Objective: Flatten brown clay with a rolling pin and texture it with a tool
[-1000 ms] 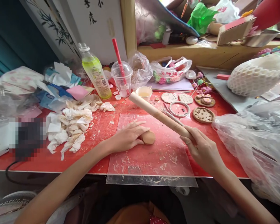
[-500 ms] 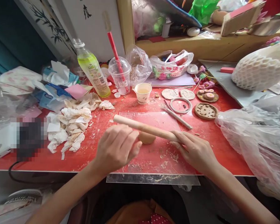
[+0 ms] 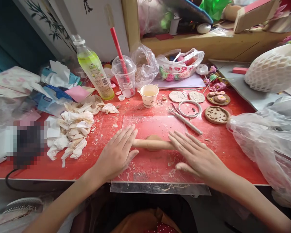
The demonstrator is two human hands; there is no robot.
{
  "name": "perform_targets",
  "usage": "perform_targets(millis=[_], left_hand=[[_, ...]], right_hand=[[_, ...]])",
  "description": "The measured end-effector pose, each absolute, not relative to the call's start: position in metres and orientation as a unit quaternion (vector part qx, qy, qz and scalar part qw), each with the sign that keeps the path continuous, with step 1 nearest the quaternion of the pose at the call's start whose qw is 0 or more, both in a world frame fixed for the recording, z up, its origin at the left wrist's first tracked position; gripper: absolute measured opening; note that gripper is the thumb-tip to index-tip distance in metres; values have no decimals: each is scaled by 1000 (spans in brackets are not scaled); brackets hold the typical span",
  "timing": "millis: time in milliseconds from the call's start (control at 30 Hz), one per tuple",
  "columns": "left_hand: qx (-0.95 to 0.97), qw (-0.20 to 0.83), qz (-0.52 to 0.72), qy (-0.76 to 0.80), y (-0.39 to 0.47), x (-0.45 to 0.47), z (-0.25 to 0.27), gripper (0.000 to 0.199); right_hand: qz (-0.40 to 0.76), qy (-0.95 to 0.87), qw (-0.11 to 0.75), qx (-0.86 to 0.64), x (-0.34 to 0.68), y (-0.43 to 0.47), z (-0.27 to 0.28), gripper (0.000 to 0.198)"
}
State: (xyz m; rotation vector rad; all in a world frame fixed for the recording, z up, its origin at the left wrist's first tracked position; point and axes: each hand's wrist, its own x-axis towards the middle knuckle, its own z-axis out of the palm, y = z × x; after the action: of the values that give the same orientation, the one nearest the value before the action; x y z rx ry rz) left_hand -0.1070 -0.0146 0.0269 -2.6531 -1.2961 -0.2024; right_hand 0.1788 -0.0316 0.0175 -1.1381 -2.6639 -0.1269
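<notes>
A wooden rolling pin (image 3: 151,144) lies level across a round piece of brown clay (image 3: 154,137), hiding its middle. Beneath the clay is a clear plastic sheet (image 3: 145,122) whose near end overhangs the table edge. My left hand (image 3: 117,152) rests flat on the pin's left end, fingers stretched out, thumb apart. On the right end lies my right hand (image 3: 195,153), palm down with fingers straight and slightly spread. Neither hand is wrapped around the pin, and both its ends are covered.
Behind the sheet stand a paper cup (image 3: 149,97), a plastic cup (image 3: 124,79) and a bottle (image 3: 95,71). Right of them lie a grey stick (image 3: 189,124), a ring (image 3: 189,109) and a clay dish (image 3: 217,115). Crumpled tissues (image 3: 75,126) are left, a plastic bag (image 3: 262,136) right.
The rolling pin has come down from a slant above the clay to lie level on it. My left hand has uncurled onto its left end; my right hand has flattened from its grip.
</notes>
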Motion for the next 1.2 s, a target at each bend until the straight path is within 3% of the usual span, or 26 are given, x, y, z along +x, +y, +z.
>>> perform_targets(millis=[167, 400, 667, 867, 1000, 1200], left_hand=[[-882, 86, -67, -459, 11, -98, 34, 55], [-890, 73, -49, -448, -45, -114, 23, 58], [-872, 41, -59, -484, 33, -105, 25, 55], [-886, 90, -52, -451, -38, -120, 17, 59], [-893, 114, -38, -435, -62, -124, 11, 62], [-866, 128, -54, -481, 4, -103, 32, 56]], right_hand=[[-78, -881, 118, -451, 172, -10, 13, 79], [-89, -909, 98, -394, 180, -54, 13, 86], [-111, -877, 110, -454, 166, 24, 24, 78], [-113, -905, 98, -398, 177, -35, 18, 92], [-111, -915, 89, -377, 180, -51, 18, 91], [-79, -892, 101, -434, 171, 15, 12, 75]])
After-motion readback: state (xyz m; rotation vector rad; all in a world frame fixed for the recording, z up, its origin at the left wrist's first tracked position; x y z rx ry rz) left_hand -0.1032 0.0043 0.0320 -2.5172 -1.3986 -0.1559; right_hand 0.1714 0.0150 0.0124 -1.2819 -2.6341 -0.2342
